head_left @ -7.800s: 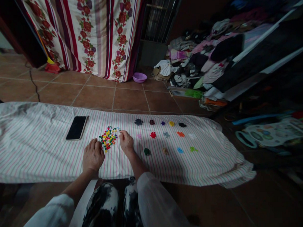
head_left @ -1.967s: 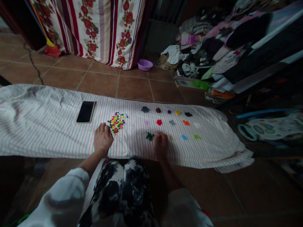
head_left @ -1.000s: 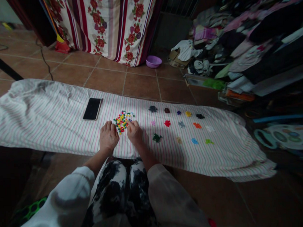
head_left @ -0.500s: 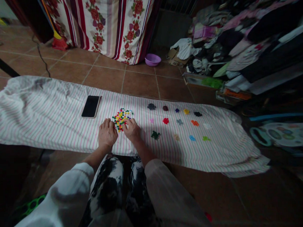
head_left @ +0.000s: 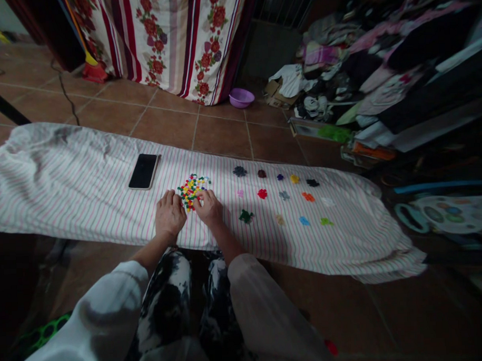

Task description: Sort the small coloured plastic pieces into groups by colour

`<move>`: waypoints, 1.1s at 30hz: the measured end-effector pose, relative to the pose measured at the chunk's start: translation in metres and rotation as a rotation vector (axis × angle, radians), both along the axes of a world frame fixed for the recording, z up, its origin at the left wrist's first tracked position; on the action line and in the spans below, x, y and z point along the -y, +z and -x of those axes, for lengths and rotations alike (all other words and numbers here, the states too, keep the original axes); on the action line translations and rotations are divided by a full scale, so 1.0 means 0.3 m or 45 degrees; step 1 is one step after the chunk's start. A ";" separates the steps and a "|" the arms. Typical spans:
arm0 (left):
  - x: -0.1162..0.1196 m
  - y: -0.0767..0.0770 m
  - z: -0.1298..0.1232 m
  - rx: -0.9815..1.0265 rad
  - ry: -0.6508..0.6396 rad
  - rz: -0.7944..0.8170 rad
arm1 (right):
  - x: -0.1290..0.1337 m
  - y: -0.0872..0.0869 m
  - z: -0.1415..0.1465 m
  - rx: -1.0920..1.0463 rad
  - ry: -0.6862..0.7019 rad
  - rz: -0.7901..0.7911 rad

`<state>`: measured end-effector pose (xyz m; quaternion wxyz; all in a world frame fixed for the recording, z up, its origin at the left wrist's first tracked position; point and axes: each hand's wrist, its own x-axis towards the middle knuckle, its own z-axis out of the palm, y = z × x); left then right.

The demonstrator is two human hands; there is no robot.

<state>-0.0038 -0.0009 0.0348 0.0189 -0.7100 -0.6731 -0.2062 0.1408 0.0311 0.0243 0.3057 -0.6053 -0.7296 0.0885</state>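
Note:
A mixed pile of small coloured pieces [head_left: 190,188] lies on the striped cloth [head_left: 211,231]. My left hand [head_left: 170,213] rests palm down on the cloth at the pile's left edge, its fingers together and touching the nearest pieces. My right hand [head_left: 210,208] is at the pile's right edge, thumb and forefinger close together over the pieces; anything between them is too small to make out. To the right lie separate single-colour heaps, among them dark green [head_left: 246,216], red [head_left: 262,193], yellow [head_left: 294,178], orange [head_left: 308,197] and light blue [head_left: 304,220].
A phone [head_left: 143,171] lies on the cloth left of the pile. Beyond the cloth, a purple bowl [head_left: 242,98] stands on the tiled floor near a flowered curtain [head_left: 173,46]. Clothes and boxes are heaped at the right back.
Both hands stay in nearly the same places at the pile. The whole view has shifted very slightly.

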 end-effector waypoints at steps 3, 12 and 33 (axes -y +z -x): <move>0.000 0.001 0.000 0.016 0.001 0.006 | -0.001 0.000 -0.001 -0.010 0.003 -0.002; 0.000 -0.001 0.003 0.079 -0.016 0.033 | -0.012 -0.005 -0.008 -0.141 -0.028 -0.015; 0.002 0.000 0.004 0.064 -0.012 0.028 | -0.001 -0.003 0.004 0.022 -0.014 0.028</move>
